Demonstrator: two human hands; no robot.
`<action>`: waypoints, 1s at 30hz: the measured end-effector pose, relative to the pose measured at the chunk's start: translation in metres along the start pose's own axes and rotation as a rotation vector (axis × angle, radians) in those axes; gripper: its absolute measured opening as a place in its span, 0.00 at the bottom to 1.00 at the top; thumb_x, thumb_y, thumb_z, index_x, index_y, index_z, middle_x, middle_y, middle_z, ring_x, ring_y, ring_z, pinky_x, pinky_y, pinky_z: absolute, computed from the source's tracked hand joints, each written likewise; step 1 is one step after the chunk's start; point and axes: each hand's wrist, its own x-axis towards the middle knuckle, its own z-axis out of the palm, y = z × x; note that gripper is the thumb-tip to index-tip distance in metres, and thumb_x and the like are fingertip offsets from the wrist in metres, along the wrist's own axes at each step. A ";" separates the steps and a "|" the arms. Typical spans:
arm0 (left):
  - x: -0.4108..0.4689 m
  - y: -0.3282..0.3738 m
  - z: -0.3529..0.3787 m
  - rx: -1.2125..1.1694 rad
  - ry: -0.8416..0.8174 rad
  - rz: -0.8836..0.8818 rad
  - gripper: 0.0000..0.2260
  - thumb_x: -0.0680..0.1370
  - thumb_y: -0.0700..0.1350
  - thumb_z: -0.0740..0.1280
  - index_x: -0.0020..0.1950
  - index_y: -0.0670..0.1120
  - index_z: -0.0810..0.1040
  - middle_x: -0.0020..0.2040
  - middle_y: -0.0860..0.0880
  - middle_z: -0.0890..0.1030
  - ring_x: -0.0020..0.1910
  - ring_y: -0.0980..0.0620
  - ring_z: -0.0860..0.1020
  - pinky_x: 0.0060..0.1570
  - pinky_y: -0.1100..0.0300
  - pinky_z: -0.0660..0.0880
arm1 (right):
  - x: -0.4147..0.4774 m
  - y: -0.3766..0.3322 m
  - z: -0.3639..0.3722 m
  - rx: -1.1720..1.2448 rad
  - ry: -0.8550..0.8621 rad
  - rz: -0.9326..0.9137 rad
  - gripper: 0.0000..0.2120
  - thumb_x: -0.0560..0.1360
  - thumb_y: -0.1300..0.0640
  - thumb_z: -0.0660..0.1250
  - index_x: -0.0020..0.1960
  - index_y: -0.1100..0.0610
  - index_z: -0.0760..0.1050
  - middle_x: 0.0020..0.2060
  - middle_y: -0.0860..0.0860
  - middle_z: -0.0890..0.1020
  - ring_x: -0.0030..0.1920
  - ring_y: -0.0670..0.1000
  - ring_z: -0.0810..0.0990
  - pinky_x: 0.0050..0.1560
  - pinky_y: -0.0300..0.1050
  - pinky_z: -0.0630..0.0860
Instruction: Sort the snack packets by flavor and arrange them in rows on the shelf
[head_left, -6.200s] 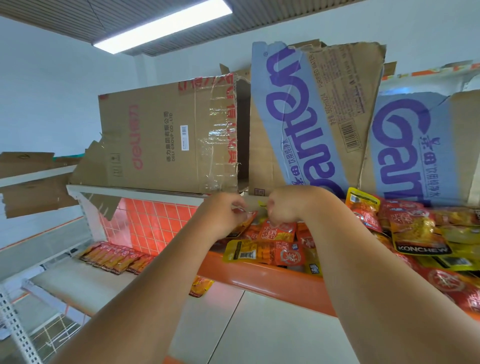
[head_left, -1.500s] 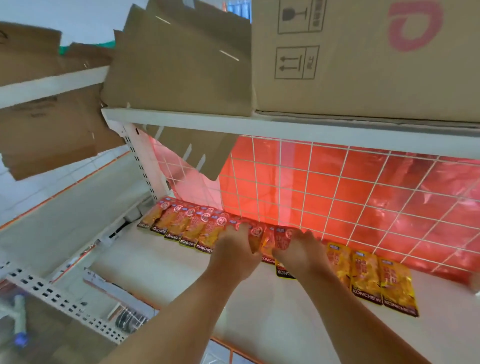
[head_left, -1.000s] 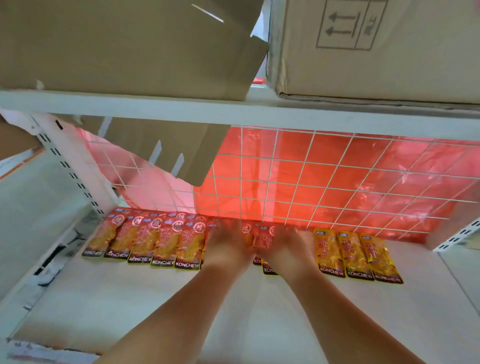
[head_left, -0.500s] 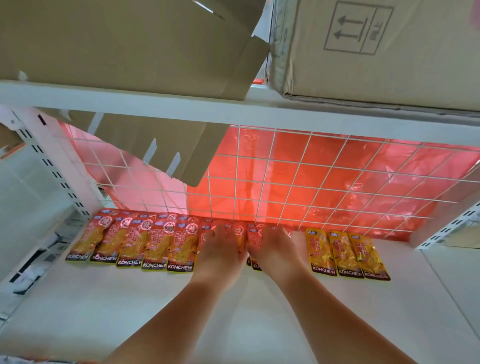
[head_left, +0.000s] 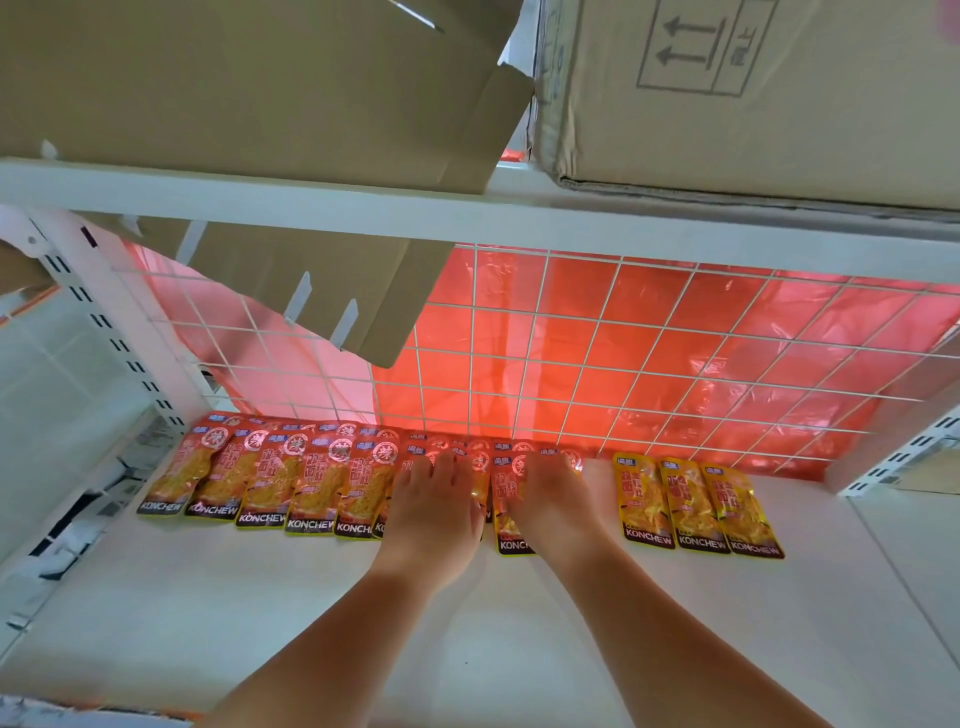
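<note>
Red KONCHEW packets (head_left: 270, 483) pressed down
On them the left hand (head_left: 434, 504) and right hand (head_left: 556, 501) are laid flat-fingered; 3 yellow packets (head_left: 693, 504) are seen just right.

My left hand (head_left: 434, 512) lies flat, fingers straight, on the red packets (head_left: 270, 483) that run in an overlapping row along the back edge of the white shelf (head_left: 519, 649), starting at its back left corner. My right hand (head_left: 553, 499) presses flat just beside it on the last red packet (head_left: 511, 540) of the row. Right of my hands, three yellow packets (head_left: 691, 499) lie side by side along the same back edge. Behind them stands a white wire grid (head_left: 623, 364) with a red plastic sheet (head_left: 571, 312) behind it. On the upper shelf (head_left: 519, 218) sit two cardboard boxes (head_left: 753, 104), and a cardboard flap (head_left: 322, 291) hangs below it at the left.
</note>
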 end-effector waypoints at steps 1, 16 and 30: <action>0.000 0.000 0.001 0.008 0.010 0.000 0.23 0.79 0.52 0.57 0.71 0.45 0.75 0.63 0.45 0.78 0.55 0.42 0.75 0.57 0.45 0.73 | 0.001 0.000 0.001 0.006 -0.006 0.007 0.14 0.75 0.58 0.67 0.60 0.52 0.72 0.54 0.55 0.76 0.51 0.57 0.79 0.44 0.46 0.72; 0.000 0.004 0.002 -0.027 0.089 -0.038 0.19 0.76 0.53 0.59 0.64 0.48 0.77 0.58 0.47 0.78 0.51 0.42 0.73 0.52 0.45 0.71 | 0.002 0.007 0.003 0.150 0.029 0.017 0.17 0.74 0.54 0.67 0.63 0.51 0.71 0.56 0.53 0.75 0.55 0.57 0.78 0.50 0.48 0.75; -0.002 0.011 0.010 -0.021 0.107 -0.053 0.21 0.74 0.57 0.66 0.63 0.48 0.74 0.57 0.46 0.75 0.50 0.41 0.72 0.48 0.45 0.67 | 0.001 0.007 0.003 0.154 0.033 0.038 0.17 0.75 0.51 0.69 0.62 0.51 0.72 0.55 0.53 0.75 0.55 0.57 0.78 0.46 0.45 0.70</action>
